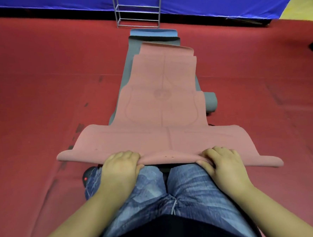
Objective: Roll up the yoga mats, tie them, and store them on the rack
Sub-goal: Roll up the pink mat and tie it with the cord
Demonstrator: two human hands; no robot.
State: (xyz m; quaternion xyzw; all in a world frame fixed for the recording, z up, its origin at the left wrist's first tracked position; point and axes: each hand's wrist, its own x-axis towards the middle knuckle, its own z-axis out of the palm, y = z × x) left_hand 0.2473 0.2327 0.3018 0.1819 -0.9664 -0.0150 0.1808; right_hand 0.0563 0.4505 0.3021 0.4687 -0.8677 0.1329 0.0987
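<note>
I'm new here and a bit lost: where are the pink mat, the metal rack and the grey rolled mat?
pink mat (162, 107): head view, flat middle of its top.
metal rack (138, 11): head view, a shelf bar.
grey rolled mat (210, 101): head view, its rounded end.

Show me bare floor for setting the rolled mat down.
Red floor left of the pink mat is bare. Right is tighter: a grey roll sits there. Ahead, stacked mats reach the rack. Both hands grip the near edge.
</note>
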